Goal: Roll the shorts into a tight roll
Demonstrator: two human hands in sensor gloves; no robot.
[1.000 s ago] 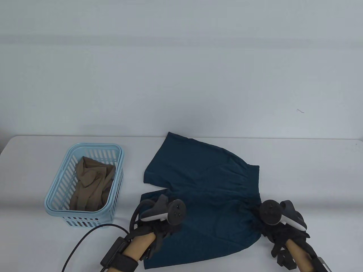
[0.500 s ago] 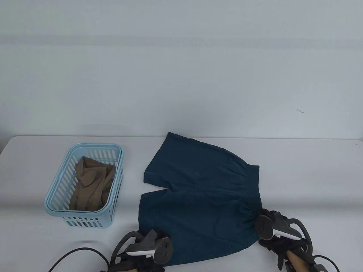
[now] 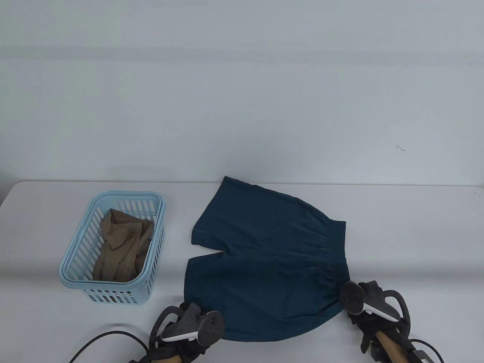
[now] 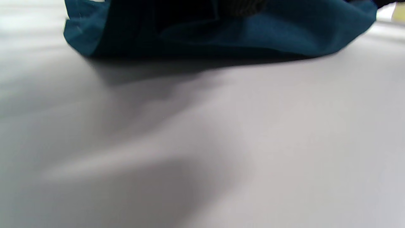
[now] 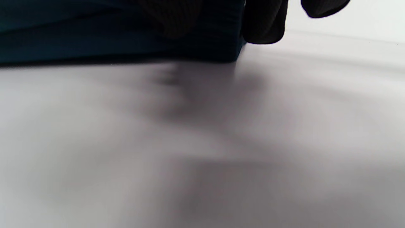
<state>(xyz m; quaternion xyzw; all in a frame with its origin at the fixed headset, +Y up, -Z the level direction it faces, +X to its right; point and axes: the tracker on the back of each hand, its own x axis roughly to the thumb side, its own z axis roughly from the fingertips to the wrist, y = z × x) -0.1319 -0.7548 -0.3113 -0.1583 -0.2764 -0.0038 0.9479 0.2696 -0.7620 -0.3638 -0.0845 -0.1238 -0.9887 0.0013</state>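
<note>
Teal cloth bunches under my two hands at the near edge of the worktop [image 3: 34, 310]. My left hand [image 3: 189, 334] grips the near leg hem of the shorts [image 3: 268, 264], the fabric lifted in a soft fold with shadow beneath it in the left wrist view. My right hand [image 3: 368, 308] holds the gathered waistband corner, puckered into fine creases; how tightly its fingers [image 5: 264, 22] close I cannot tell, since two dark gloved tips hang loose beside the cloth. Beyond my hands the shorts lie flat and smooth, unrolled, legs pointing left, elastic waist on the right. Further left sits a pale blue slatted plastic basket [image 3: 75, 261], rectangular with rounded corners, holding a crumpled tan garment [image 3: 121, 245].
</note>
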